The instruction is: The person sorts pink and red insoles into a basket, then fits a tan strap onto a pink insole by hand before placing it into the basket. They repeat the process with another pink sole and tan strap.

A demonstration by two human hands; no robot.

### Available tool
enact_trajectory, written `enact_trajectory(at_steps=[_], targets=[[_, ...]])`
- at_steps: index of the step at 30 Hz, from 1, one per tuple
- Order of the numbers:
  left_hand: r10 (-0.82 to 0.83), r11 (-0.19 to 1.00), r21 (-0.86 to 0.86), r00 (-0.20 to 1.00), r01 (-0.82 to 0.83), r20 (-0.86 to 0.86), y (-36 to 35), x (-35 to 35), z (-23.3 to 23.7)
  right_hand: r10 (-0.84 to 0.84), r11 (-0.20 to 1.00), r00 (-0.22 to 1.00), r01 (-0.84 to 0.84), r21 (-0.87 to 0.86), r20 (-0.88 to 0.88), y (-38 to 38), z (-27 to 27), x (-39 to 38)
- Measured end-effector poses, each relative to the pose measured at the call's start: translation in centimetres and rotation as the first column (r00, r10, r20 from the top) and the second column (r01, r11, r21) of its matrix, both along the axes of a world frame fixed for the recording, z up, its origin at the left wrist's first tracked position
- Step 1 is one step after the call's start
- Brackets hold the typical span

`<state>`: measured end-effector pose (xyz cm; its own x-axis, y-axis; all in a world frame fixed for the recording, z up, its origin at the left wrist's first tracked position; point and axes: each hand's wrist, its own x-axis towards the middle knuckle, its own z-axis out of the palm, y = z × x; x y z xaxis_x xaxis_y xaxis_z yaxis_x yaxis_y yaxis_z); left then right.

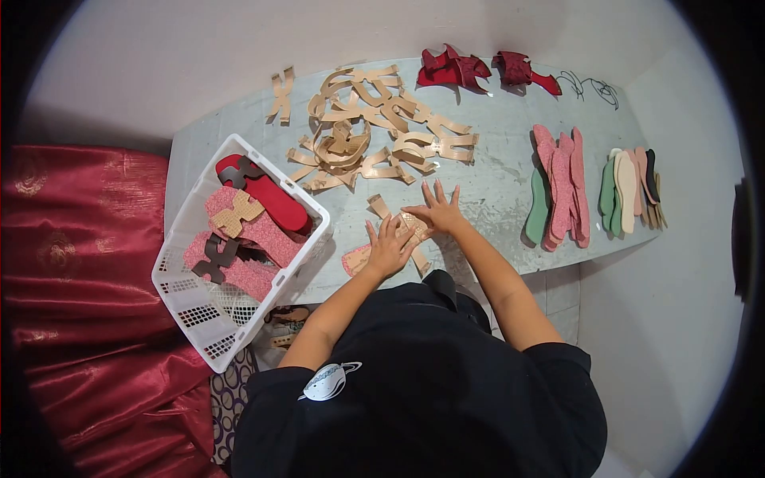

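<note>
On the table's front edge lies a sandal sole with a pink rim, mostly covered by my hands. A tan textured strap rests over it, its ends sticking out on both sides. My left hand lies flat on the sole and the strap's near side, fingers stretched out. With fingers spread, my right hand touches the strap's right side. Neither hand is wrapped around anything. Just beyond them is a pile of loose tan straps.
A white plastic basket at the left holds pink and red soles with straps. Red strap pieces and dark cord lie at the back. Pink soles and a row of mixed-colour soles are at the right.
</note>
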<state>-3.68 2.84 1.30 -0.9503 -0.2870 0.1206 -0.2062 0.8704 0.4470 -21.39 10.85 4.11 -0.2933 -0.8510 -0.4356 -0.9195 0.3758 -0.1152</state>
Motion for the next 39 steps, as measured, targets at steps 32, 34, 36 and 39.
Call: enact_trajectory(at_steps=[32, 34, 36, 39], targets=[[-0.586, 0.797, -0.016, 0.778, 0.604, 0.227, -6.3, 0.1, 2.3, -0.475, 0.876, 0.877, 0.479, -0.052, 0.066, 2.9, -1.2, 5.6], [-0.599, 0.787, 0.006, 0.763, 0.616, 0.242, -6.6, 0.9, 2.2, -0.47, 0.88, 0.882, 0.47, -0.066, 0.028, 2.9, -1.3, 5.6], [-0.568, 0.822, 0.109, 0.792, 0.559, 0.225, -6.7, 1.9, 1.8, -0.474, 0.877, 0.88, 0.475, -0.07, 0.032, 2.9, -1.4, 5.6], [-0.46, 0.886, 0.144, 0.873, 0.44, 0.164, -6.0, 3.2, 0.9, -0.476, 0.876, 0.879, 0.478, -0.072, 0.037, 2.9, -1.3, 5.6]])
